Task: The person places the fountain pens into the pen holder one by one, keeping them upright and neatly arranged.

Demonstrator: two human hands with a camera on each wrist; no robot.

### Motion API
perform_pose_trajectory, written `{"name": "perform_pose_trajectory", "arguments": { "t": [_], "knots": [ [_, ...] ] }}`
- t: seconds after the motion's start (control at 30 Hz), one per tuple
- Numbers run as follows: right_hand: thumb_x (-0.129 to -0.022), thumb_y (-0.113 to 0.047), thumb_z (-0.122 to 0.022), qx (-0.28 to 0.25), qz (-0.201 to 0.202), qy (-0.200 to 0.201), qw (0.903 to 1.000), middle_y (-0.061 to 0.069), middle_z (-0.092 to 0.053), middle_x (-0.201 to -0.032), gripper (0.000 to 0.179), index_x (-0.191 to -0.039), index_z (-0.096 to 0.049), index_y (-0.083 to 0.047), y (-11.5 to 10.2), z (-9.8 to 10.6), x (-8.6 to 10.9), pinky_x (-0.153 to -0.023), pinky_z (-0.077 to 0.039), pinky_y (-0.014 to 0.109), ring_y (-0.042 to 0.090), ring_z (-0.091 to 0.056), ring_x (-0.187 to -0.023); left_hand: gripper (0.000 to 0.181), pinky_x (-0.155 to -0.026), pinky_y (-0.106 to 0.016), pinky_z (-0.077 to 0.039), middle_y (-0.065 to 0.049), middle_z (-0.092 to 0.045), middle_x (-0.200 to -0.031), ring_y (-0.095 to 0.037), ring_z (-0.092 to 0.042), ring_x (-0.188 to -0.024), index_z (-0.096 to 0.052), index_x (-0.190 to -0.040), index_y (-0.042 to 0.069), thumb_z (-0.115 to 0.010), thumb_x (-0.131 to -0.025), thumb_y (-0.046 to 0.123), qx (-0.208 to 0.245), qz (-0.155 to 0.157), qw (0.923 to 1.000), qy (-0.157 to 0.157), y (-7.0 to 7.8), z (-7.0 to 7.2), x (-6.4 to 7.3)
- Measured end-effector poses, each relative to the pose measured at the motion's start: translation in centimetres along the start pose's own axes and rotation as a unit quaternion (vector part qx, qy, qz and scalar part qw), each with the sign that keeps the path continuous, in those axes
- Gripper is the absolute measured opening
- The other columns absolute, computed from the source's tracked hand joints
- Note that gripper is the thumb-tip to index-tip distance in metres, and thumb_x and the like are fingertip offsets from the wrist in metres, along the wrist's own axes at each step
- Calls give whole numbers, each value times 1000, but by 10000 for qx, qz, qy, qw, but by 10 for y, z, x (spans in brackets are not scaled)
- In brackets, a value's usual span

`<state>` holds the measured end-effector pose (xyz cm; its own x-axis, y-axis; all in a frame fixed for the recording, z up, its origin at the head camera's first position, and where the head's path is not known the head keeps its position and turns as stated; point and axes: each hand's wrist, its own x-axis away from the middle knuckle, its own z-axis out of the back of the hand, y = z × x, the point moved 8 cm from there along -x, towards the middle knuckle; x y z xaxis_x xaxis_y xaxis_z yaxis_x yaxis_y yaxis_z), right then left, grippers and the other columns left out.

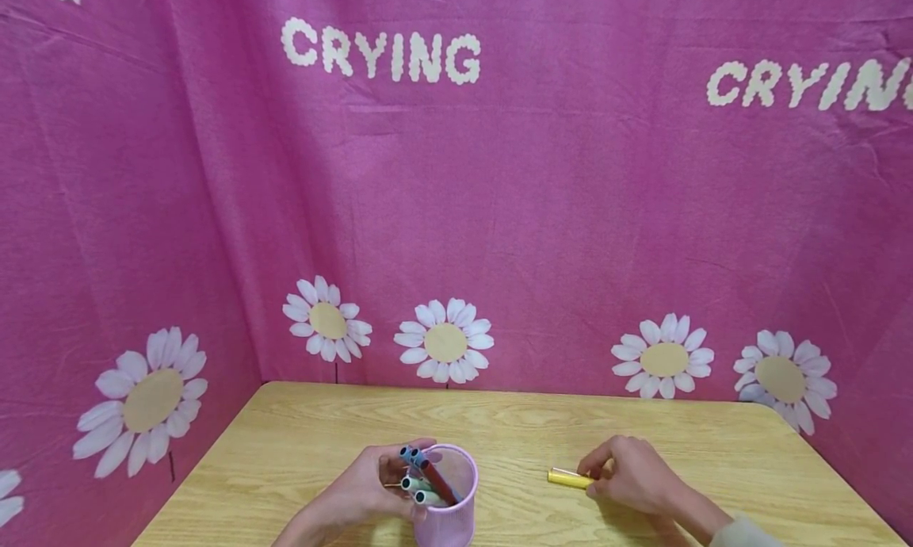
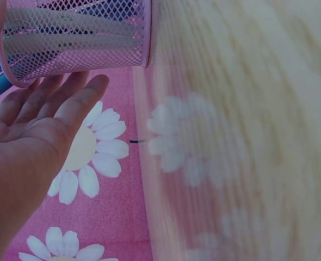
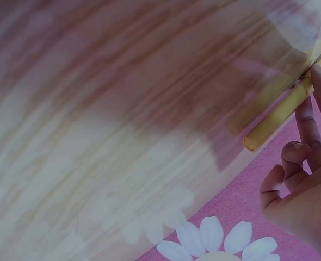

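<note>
A pink mesh pen cup (image 1: 456, 523) stands on the table near its front, with several markers (image 1: 441, 483) leaning out of it toward the left. My left hand (image 1: 360, 483) holds the cup from its left side, fingers behind it and thumb in front. In the left wrist view, the fingers of that hand (image 2: 46, 122) lie along the mesh wall (image 2: 79, 38). To the right of the cup, my right hand (image 1: 631, 472) pinches a yellow marker (image 1: 567, 477) at one end. Seen from the right wrist, the yellow marker (image 3: 277, 117) lies low over the tabletop, between thumb and fingers.
The light wood table (image 1: 499, 420) has its back edge against a pink curtain (image 1: 542, 214) printed with daisies and lettering. The curtain also runs along the left side. The tabletop reflects the daisies in both wrist views.
</note>
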<state>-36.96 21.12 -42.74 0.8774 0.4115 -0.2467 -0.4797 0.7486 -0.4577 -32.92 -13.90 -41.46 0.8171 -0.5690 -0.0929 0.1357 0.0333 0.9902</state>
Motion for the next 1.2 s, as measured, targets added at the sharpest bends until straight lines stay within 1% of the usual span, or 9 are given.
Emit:
{"name": "perform_pose_trajectory", "arguments": {
  "t": [0.07, 0.2, 0.37, 0.5, 0.77, 0.87, 1.03, 1.1, 1.2],
  "knots": [
    [-74, -18, -93, 23, 41, 18, 10000, -20, -66, -78, 21, -89, -83, -28, -2, 0, 1, -63, -42, 25, -2, -49, -65, 71, -93, -31, -56, -19, -68, -135, -26, -65, -110, -58, -150, 2, -86, -85, 2, -20, -3, 10000, 9, 0, 0, 0],
    [-72, -19, -95, 75, 193, 17, 9998, -21, -70, -83, 22, -88, -84, -29, -8, 0, 2, -65, -45, 25, -1, -54, -72, 71, -93, -31, -56, -19, -68, -134, -26, -64, -110, -58, -150, 3, -86, -85, 1, -45, 5, 10000, 29, 0, 1, 0],
    [-73, -17, -95, 60, 286, -188, 9994, -21, -72, -89, 23, -87, -84, -31, -13, -3, 3, -71, -48, 27, 2, -59, -82, 70, -93, -32, -57, -19, -68, -135, -26, -65, -110, -58, -149, 2, -86, -84, 1, -36, -30, 10000, 17, -1, 1, 0],
    [-75, -14, -94, -4, 405, -353, 9986, -21, -72, -90, 23, -88, -84, -31, -18, -5, 4, -73, -49, 28, 3, -60, -85, 69, -93, -31, -57, -19, -67, -137, -25, -65, -110, -59, -149, 2, -86, -85, 1, -4, -46, 10000, -5, -1, 1, 0],
    [-74, -15, -94, 21, 596, -405, 9974, -22, -72, -87, 22, -86, -84, -30, -27, -7, 7, -70, -45, 27, 0, -58, -80, 67, -91, -31, -56, -19, -68, -134, -25, -64, -106, -60, -148, 2, -86, -86, 3, -69, 8, 10000, 4, -1, 2, -1],
    [-73, -14, -95, 26, 652, -408, 9970, -23, -71, -84, 23, -85, -84, -30, -30, -8, 8, -67, -43, 25, -1, -55, -76, 67, -93, -31, -57, -19, -67, -136, -25, -65, -108, -60, -148, 2, -86, -85, 2, -45, -10, 10000, 1, -1, 1, -1],
    [-74, -14, -94, -102, 594, -435, 9972, -24, -68, -82, 23, -84, -83, -30, -33, -8, 11, -64, -40, 24, 0, -51, -73, 69, -94, -33, -57, -18, -66, -138, -26, -64, -110, -60, -148, 3, -86, -85, 1, -40, -14, 10000, 26, -1, 1, 0],
    [-75, -15, -94, -169, 505, -482, 9974, -24, -68, -83, 22, -85, -83, -32, -32, -9, 13, -65, -41, 25, 1, -51, -74, 68, -94, -33, -57, -17, -66, -139, -26, -64, -110, -60, -148, 4, -86, -85, 1, -43, 16, 10000, 45, -1, 1, 0],
    [-75, -14, -93, -265, 477, -511, 9972, -24, -68, -83, 23, -84, -82, -33, -35, -10, 14, -67, -42, 25, 1, -53, -75, 68, -93, -32, -57, -17, -67, -137, -26, -64, -109, -60, -148, 4, -86, -85, 2, -77, 52, 9999, 70, -1, 2, 0]
  ]
}}
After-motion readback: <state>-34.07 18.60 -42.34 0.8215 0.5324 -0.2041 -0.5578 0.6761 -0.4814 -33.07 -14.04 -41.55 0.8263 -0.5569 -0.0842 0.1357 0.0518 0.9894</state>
